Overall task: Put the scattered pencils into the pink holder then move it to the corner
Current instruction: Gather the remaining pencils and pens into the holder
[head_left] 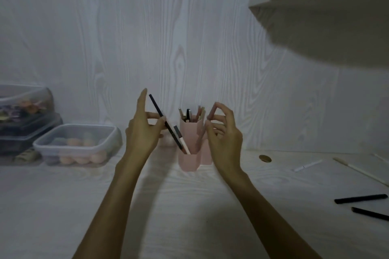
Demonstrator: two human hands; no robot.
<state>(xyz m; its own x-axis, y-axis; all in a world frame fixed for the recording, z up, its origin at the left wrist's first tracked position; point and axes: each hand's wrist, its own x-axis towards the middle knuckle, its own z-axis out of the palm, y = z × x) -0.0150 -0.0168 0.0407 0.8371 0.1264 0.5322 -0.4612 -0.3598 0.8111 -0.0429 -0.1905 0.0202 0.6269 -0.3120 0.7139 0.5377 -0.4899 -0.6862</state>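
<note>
The pink holder (189, 160) stands in the middle of the white table, against the wall, with several pencils upright in its tall back cup. My left hand (143, 130) pinches a long dark pencil (156, 109), tilted, its lower end reaching into the low front cup beside a white-tipped pencil (182, 143). Just right of the holder my right hand (224, 134) hovers with curled fingers spread and nothing in them. Loose on the table at the right lie two black pencils (361, 198) (370, 214), a white one (308, 165) and a cream stick (357, 171).
Clear lidded boxes (77, 143) holding round sponges are stacked at the left against the wall. A round cable hole (265, 158) sits right of the holder. A white shelf (326, 17) overhangs the upper right.
</note>
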